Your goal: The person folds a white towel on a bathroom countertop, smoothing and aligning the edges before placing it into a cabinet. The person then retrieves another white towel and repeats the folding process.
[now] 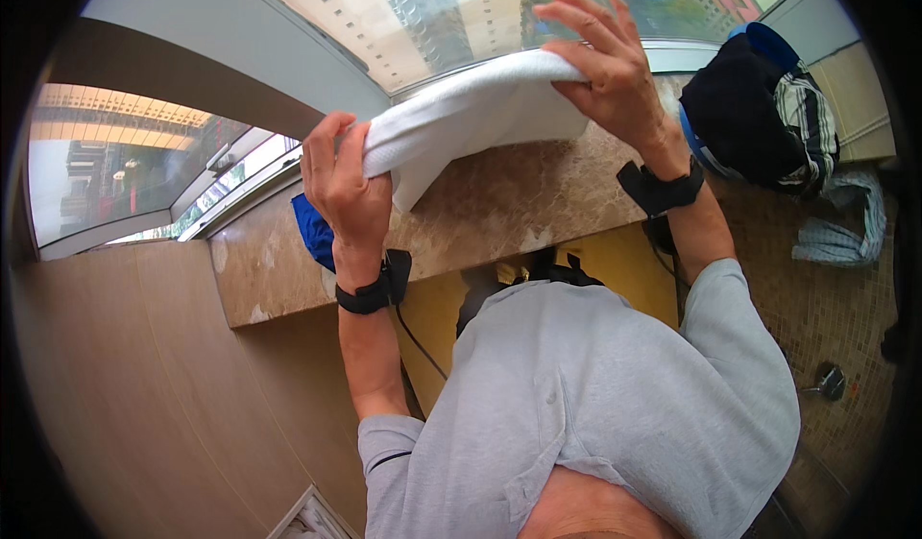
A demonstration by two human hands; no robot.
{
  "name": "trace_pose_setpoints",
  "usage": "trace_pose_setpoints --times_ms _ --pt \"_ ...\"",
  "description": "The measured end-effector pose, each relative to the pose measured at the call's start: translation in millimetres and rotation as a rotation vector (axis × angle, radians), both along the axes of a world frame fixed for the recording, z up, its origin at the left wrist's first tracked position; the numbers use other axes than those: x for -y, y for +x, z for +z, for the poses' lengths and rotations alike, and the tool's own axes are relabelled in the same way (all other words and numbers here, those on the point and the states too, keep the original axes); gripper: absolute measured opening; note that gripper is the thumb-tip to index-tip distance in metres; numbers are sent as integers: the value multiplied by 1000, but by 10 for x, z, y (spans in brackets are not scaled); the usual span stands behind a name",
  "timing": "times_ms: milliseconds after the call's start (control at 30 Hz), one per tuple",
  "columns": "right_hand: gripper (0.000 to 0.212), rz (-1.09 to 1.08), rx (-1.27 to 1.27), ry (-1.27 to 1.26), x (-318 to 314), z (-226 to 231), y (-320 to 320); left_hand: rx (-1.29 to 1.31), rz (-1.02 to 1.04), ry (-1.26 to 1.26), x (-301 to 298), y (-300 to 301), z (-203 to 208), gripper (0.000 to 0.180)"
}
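Note:
A white cloth [480,107] with a fine-textured weave is held up in front of me, above a brown marble ledge by the window. At its left end, my left hand [336,179] is closed, pinching the edge between thumb and fingers. My right hand [619,83] grips the upper right corner with thumb and forefinger, its other fingers raised and spread. Between the hands the top edge bows upward as a thick fold, and the lower part hangs loose towards the stone. Black straps circle both wrists.
The marble ledge [279,261] runs under the windows. A dark blue cloth [313,234] lies beside my left wrist. At the far right sit a pile of black, blue and striped clothes [744,107] and a grey cloth [864,227]. A thin cable [423,342] trails from my left wrist strap.

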State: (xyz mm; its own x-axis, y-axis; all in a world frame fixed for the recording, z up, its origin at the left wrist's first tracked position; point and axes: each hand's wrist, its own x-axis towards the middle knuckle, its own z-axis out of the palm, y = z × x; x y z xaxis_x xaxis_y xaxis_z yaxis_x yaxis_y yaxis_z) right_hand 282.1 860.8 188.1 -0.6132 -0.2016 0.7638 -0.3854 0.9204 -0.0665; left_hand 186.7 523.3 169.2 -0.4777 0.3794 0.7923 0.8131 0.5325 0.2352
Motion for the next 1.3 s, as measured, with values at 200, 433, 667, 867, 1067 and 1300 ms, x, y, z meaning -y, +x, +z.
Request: trace_pose_setpoints --times_ms 200,433,667,867,1067,1300 --pt "28 -143 -17 42 -104 539 11 -101 -53 46 -295 -290 478 39" --pt "22 -128 -34 88 -125 223 313 -194 -142 -106 -154 -105 303 30" --pt "11 -99 546 15 334 -1279 841 350 -277 -401 301 304 -1380 23" --pt "11 -145 751 30 452 -1668 1033 486 -314 -455 477 598 -1713 32" --pt "22 -181 718 -5 574 -1628 1205 519 -345 -467 568 738 -1462 48" --pt "28 -107 650 -34 704 -1637 1386 426 -456 -459 529 840 -1530 39"
